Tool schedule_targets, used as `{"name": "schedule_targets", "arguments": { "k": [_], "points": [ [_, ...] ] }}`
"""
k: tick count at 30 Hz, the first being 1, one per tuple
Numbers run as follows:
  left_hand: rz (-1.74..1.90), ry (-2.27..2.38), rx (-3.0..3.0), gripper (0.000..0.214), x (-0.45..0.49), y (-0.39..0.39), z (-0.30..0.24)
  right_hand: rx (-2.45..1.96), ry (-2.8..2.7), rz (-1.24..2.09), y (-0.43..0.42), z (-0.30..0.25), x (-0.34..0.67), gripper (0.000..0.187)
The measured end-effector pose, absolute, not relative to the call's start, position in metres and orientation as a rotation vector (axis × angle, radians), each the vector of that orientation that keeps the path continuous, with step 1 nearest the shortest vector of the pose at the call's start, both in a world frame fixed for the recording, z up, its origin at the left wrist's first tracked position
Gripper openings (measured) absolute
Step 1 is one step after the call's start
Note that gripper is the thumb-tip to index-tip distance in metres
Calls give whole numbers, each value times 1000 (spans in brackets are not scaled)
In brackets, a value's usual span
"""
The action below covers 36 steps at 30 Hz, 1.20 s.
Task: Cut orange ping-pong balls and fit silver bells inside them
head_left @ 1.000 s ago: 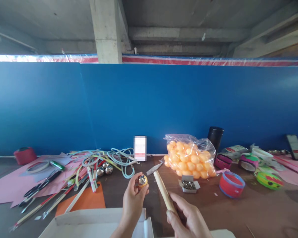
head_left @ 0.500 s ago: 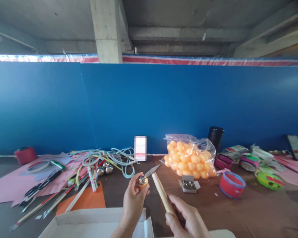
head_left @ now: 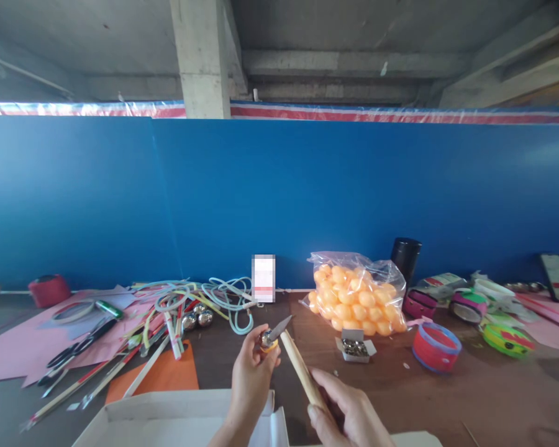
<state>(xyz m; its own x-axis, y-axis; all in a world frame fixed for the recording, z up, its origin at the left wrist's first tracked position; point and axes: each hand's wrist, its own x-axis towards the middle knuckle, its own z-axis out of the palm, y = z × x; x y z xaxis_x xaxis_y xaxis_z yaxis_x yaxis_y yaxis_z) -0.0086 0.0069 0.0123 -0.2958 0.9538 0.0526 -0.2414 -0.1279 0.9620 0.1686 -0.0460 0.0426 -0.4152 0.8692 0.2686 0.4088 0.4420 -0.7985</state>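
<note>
My left hand (head_left: 250, 374) is raised over the table, its fingers pinched round a small orange ball (head_left: 267, 341) with a shiny patch on it. My right hand (head_left: 349, 415) grips the pale wooden handle of a small knife (head_left: 295, 363). The knife's grey blade lies across the top of the ball, its point aimed up and to the right. Both hands hover above the front edge of a brown table (head_left: 447, 391).
An open white cardboard box (head_left: 168, 422) sits right below my hands. Behind are a clear bag of orange balls (head_left: 356, 301), a small box of metal pieces (head_left: 354, 346), tape rolls (head_left: 435, 346), a black cylinder (head_left: 404, 257), cords (head_left: 223, 295), scissors (head_left: 69, 354), sticks and pink paper.
The knife has swung left and slightly up, bringing the blade from beside the ball onto it. My left hand has stayed nearly still with the ball.
</note>
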Motion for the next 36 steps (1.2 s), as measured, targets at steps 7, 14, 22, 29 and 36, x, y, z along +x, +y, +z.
{"name": "schedule_targets", "arguments": {
  "k": [7,14,22,29,36],
  "points": [
    [1599,1173,949,49,-8,7,13,-1085,-2021,831,-46,45,169,37],
    [1572,1179,940,48,-9,8,12,-1076,-1965,831,-47,47,168,37],
    [1587,1171,920,50,-9,6,14,-1091,-1950,797,-46,45,168,36],
    [1604,1160,914,52,-10,7,12,-1090,-1980,890,-45,44,169,37],
    [1599,1166,945,53,-10,6,12,-1206,-1767,940,-47,36,165,37]
  ]
}}
